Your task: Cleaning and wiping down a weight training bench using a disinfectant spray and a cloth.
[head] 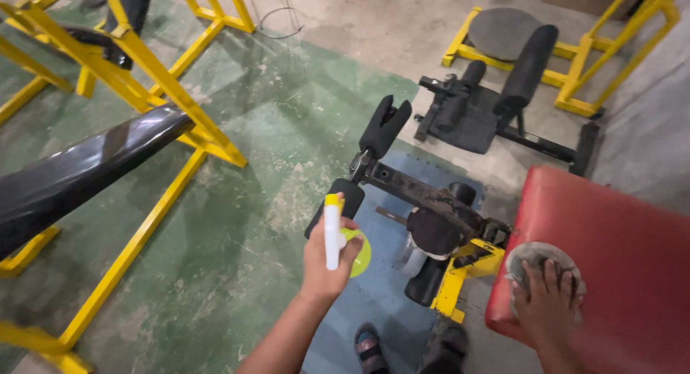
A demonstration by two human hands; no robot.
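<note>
hands tell most of it: two are in view. left hand is wrapped around one white spray bottle with a yellow tip and a yellow-green base, held upright above the green and blue floor. right hand lies flat, fingers spread, pressing one grey cloth onto the near corner of one red padded seat. between the hands sits a rusty black and yellow frame with three black foam rollers. two sandalled feet show below.
</note>
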